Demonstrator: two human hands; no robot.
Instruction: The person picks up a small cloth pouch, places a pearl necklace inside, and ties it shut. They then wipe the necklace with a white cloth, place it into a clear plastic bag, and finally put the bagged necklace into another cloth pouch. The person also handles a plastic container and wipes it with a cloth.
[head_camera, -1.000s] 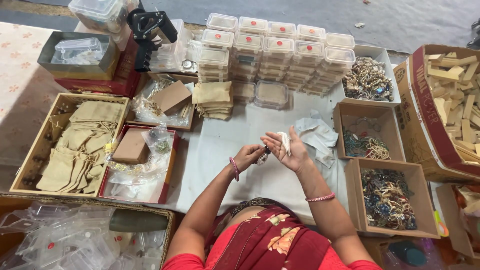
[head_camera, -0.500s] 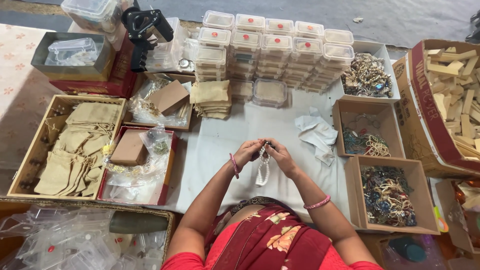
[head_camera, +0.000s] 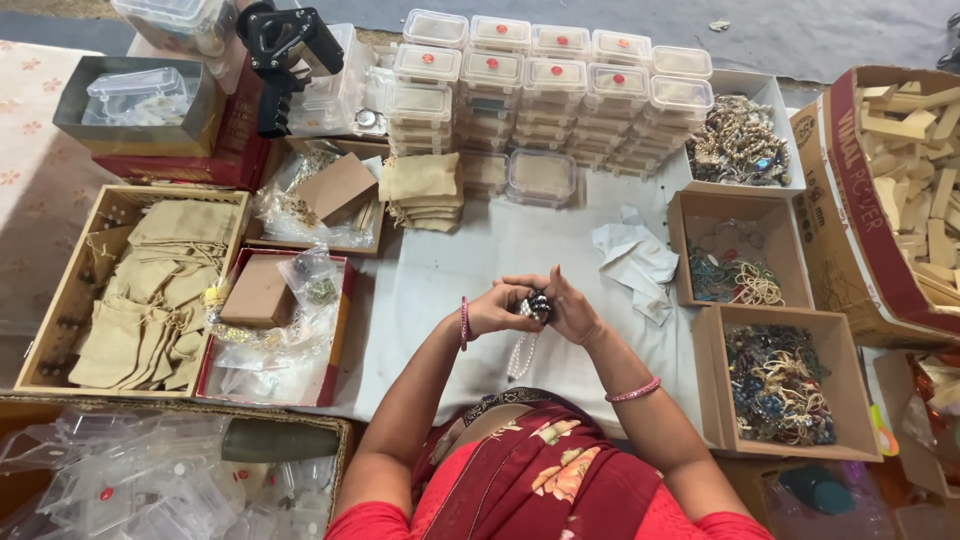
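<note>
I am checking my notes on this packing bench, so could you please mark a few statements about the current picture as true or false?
1. Both hands hold a white bead strand with a dark piece at its top. True: the left hand and right hand meet on the bead strand, which hangs below them.
2. The cloth pouches lie in the box at the far right. False: the cloth pouches fill a wooden tray on the left.
3. The stacked clear plastic boxes stand at the far edge of the white sheet. True: the clear plastic boxes are piled there.
4. The crumpled white paper lies inside a cardboard box. False: the white paper rests on the sheet.
</note>
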